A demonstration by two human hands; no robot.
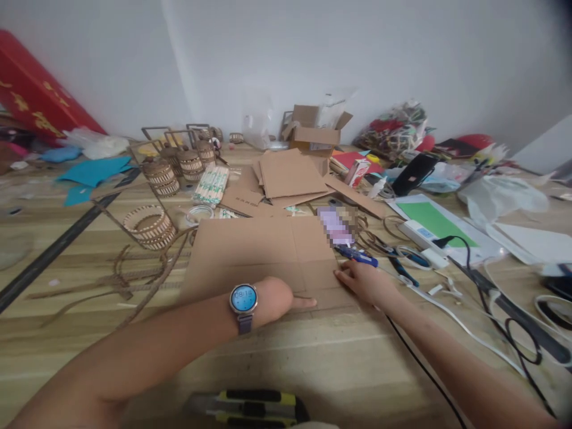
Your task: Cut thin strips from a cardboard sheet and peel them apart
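A flat brown cardboard sheet (250, 244) lies before me on the wooden table. My left hand (279, 298), a watch on its wrist, rests low on the sheet with the index finger stretched out to the right; the other fingers are mostly hidden. At the sheet's right edge, my right hand (357, 280) has its fingers bent together, and what lies under them is hidden. Just above it is a blue tool (361, 257) whose kind is unclear. A black cord (415, 354) comes out from under this hand. Nearest my body lies a yellow-and-black utility knife (257, 408).
More cardboard pieces (292, 173) are stacked behind the sheet. Small woven baskets (149, 226) stand on the left beside loose brown strips. A phone (335, 226), pliers (402, 268), a power strip (422, 235) and tangled cables crowd the right. An open carton (315, 137) stands by the wall.
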